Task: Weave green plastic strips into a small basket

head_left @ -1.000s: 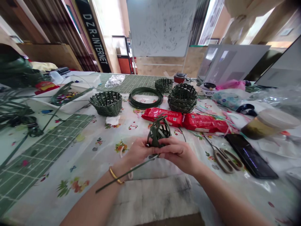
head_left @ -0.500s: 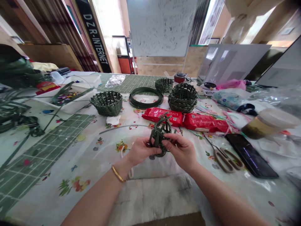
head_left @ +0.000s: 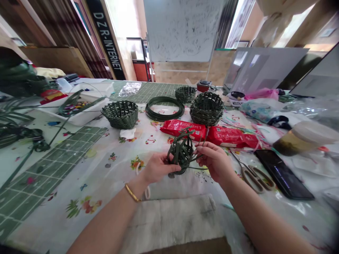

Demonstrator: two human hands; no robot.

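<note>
Small dark green half-woven strip basket (head_left: 180,153), round-ish and still open-weave, tipped sideways mid-air, loose strip ends poking out at 12 and 3 o'clock.

Holds a small half-woven green basket (head_left: 180,152) just above the table (head_left: 111,165) in the left hand (head_left: 158,167), fingers (head_left: 173,168) closed on its lower left side. Pinches loose strips (head_left: 197,157) sticking out of its right side with the right hand (head_left: 215,162). Wears a gold bangle (head_left: 131,193) on the left wrist. Just behind the hands: two red packets (head_left: 182,127), side by side. Further back: three finished baskets (head_left: 120,113) around a coil of green strip (head_left: 164,107). To the right: scissors (head_left: 251,176), with a dark phone (head_left: 283,174) beside them.
</note>
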